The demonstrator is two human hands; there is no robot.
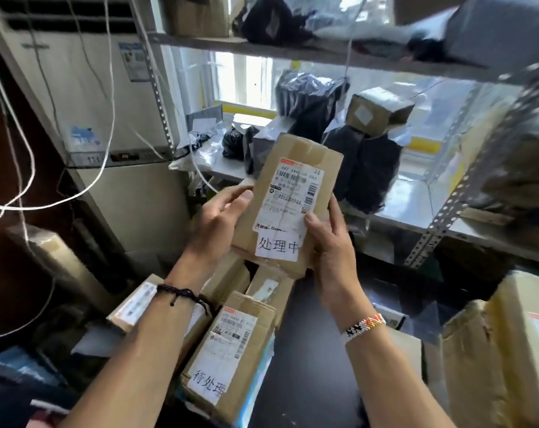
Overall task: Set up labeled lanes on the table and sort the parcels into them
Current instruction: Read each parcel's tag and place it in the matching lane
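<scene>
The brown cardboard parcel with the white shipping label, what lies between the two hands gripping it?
Head view: only the brown cardboard parcel itself spans between the left hand and right hand.

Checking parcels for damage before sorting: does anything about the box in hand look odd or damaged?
The held box looks intact, but its handwritten label sits crooked, overlapping the shipping label, which is creased.

Upper left: white floor-standing air conditioner [107,97], loose white cables [30,168] hanging in front. Centre and right: metal shelving [465,177]. Bright daylight through window [243,78] behind shelves.
</scene>
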